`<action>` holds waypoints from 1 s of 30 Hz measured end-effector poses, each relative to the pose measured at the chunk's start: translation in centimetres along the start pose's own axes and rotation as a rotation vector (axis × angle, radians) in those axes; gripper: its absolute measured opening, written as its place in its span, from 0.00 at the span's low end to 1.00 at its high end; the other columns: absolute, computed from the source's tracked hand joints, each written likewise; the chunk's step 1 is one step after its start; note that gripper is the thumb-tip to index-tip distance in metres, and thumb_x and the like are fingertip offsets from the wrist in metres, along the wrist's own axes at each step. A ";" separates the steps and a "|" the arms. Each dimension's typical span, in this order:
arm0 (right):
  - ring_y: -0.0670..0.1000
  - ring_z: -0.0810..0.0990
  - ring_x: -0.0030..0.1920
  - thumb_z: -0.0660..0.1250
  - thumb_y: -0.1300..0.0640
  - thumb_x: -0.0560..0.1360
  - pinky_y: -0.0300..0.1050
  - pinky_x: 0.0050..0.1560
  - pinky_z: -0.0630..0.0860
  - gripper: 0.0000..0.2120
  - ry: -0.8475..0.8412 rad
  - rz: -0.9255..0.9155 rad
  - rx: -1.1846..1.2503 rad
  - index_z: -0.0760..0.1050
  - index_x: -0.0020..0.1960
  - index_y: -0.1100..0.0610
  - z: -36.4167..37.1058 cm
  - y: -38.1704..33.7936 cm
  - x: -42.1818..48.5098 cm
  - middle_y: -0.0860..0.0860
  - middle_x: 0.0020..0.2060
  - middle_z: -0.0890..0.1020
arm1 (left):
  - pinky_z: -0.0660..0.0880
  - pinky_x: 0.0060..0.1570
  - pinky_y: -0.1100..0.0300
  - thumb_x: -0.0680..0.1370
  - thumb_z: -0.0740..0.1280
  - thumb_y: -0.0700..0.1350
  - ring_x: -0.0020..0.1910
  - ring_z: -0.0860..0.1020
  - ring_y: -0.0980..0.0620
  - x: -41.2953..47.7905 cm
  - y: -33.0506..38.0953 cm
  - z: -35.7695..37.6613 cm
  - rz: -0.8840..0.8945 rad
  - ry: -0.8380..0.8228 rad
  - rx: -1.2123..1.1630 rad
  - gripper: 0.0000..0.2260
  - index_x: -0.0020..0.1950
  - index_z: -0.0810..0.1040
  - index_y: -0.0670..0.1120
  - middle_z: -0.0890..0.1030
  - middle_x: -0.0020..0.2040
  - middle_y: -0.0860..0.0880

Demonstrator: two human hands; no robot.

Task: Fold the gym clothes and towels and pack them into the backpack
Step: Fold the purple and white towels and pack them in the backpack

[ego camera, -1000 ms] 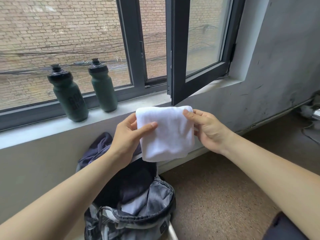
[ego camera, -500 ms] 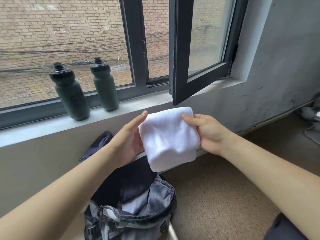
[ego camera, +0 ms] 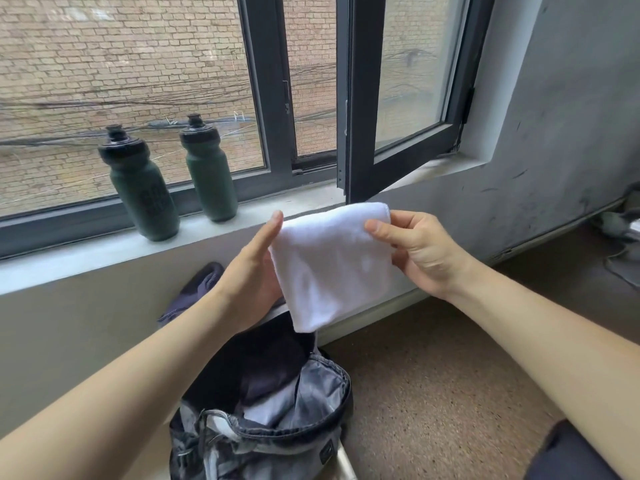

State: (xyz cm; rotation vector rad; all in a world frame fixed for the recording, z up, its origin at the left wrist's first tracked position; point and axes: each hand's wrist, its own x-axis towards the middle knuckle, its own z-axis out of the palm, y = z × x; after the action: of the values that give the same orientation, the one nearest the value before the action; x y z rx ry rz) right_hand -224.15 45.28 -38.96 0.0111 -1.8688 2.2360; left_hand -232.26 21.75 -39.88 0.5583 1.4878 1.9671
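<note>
A folded white towel (ego camera: 329, 265) hangs in the air above the open backpack (ego camera: 270, 424), its lower corner close to the bag's mouth. My right hand (ego camera: 419, 251) pinches the towel's upper right corner between thumb and fingers. My left hand (ego camera: 252, 275) lies flat against the towel's left side, fingers straight, thumb pointing up. The grey denim-look backpack stands on the floor under the window sill, with dark clothing (ego camera: 252, 368) and a light garment visible inside it.
Two dark green bottles (ego camera: 142, 188) (ego camera: 209, 171) stand on the window sill (ego camera: 86, 258). An opened window sash (ego camera: 388, 98) juts inward just above the towel. A dark cloth (ego camera: 197, 289) lies behind the backpack. Brown speckled floor (ego camera: 443, 393) spreads to the right.
My left thumb has come off the towel's front and the hand has flattened along its left edge. The towel has tilted and sunk slightly toward the backpack.
</note>
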 end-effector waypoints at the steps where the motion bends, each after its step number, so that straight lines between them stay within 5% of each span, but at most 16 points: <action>1: 0.55 0.86 0.50 0.73 0.59 0.72 0.47 0.48 0.84 0.17 0.000 0.001 0.000 0.82 0.59 0.66 0.0 0.0 0.0 0.57 0.50 0.87 | 0.72 0.69 0.43 0.83 0.59 0.61 0.67 0.79 0.43 0.1 -0.1 0.0 0.002 0.039 -0.003 0.26 0.70 0.79 0.43 0.82 0.67 0.42; 10: 0.56 0.86 0.51 0.73 0.64 0.71 0.49 0.52 0.84 0.15 0.035 -0.057 -0.034 0.82 0.58 0.63 0.0 0.4 0.2 0.57 0.51 0.87 | 0.84 0.44 0.52 0.73 0.73 0.36 0.47 0.86 0.42 0.1 -0.7 0.2 0.141 0.156 0.064 0.14 0.58 0.81 0.35 0.86 0.52 0.38; 17: 0.57 0.82 0.63 0.75 0.62 0.71 0.59 0.61 0.80 0.31 -0.197 0.113 -0.080 0.73 0.71 0.52 -0.1 0.3 -0.2 0.55 0.65 0.81 | 0.82 0.50 0.53 0.72 0.75 0.33 0.55 0.85 0.43 -0.2 -0.5 -0.3 0.222 0.034 0.268 0.24 0.66 0.75 0.40 0.85 0.58 0.41; 24: 0.56 0.85 0.55 0.70 0.68 0.77 0.57 0.53 0.82 0.23 -0.034 0.039 -0.164 0.77 0.68 0.51 0.5 0.2 -0.1 0.55 0.57 0.85 | 0.82 0.49 0.55 0.74 0.74 0.30 0.54 0.85 0.46 0.2 -0.4 -0.5 0.303 0.173 0.293 0.24 0.66 0.74 0.45 0.86 0.56 0.45; 30: 0.54 0.86 0.44 0.66 0.70 0.78 0.46 0.44 0.84 0.12 0.003 0.056 0.006 0.82 0.59 0.61 0.7 -0.2 -0.1 0.57 0.47 0.87 | 0.82 0.46 0.53 0.76 0.70 0.29 0.53 0.85 0.46 0.8 -0.1 -0.7 0.241 0.173 0.115 0.29 0.72 0.68 0.49 0.85 0.58 0.43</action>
State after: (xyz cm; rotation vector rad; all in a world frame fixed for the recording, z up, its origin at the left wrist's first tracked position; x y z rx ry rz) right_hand -224.09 44.62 -38.61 -0.0436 -1.8835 2.2767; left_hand -233.29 21.81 -40.16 0.6574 1.7162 2.1698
